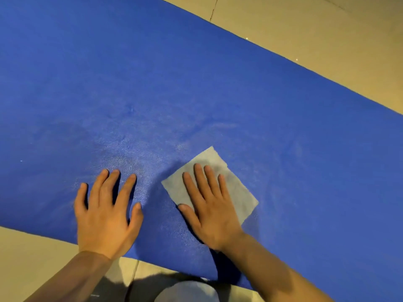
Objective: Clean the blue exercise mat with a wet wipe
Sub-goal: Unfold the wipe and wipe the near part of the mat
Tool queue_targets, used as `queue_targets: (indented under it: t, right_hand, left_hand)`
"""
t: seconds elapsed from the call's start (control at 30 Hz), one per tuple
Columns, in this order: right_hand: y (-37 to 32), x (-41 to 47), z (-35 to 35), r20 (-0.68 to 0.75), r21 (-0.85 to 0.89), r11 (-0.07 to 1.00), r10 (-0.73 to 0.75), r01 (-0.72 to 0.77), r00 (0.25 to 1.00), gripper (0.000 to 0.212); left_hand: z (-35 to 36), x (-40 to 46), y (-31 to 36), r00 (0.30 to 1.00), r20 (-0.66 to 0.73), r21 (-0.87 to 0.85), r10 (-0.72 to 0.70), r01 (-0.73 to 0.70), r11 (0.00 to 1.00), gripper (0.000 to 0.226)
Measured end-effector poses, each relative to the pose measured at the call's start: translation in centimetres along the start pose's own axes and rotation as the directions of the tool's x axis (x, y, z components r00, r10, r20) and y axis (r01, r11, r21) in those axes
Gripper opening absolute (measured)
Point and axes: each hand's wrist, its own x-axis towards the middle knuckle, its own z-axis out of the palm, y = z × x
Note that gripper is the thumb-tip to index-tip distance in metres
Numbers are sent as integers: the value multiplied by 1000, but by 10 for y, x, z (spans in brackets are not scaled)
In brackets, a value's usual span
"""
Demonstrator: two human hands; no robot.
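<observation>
Tiled floor (305, 22), indoor room

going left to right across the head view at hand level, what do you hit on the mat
left hand, flat on the bare blue exercise mat → glossy wet-looking patch → right hand pressing flat on the wet wipe → the wipe's uncovered right part → bare mat to the frame edge

Both forearms (272, 264) bare, no sleeves; grey-clad knee (187, 292) below.
</observation>
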Motion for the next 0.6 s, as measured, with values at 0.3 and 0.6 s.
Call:
queue_targets:
  t: [0.3, 0.6]
  right_hand:
    - [140, 60, -62, 159, -19, 822, 564, -569, 810, 66]
    - [11, 44, -15, -14, 62, 961, 270, -269, 963, 63]
  left_hand:
    - [-1, -1, 4, 1000, -19, -26, 5, -5, 1000, 58]
    - [-2, 1, 3, 1000, -19, -6, 6, -7, 1000, 59]
